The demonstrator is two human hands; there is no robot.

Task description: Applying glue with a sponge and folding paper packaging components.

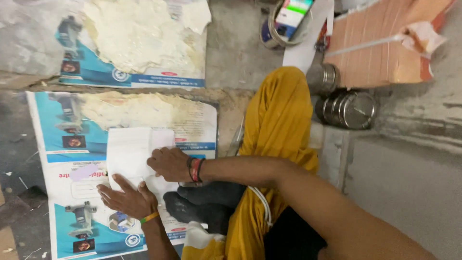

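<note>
White paper sheet point(130, 154): thin, light, limp, tears easily; judged best gripped at edges. Left hand point(126, 198) flat at 6 o'clock, fingers spread; right hand point(169, 163) at 3 o'clock, fingers curled, pressing.

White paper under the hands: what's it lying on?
The white paper, pressed by left hand and right hand, lies on a blue-and-white poster; the print beneath it is covered.

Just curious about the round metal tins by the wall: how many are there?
2 steel tins: one beside the orange board, one larger just below it. Others may be hidden behind the yellow cloth.
</note>
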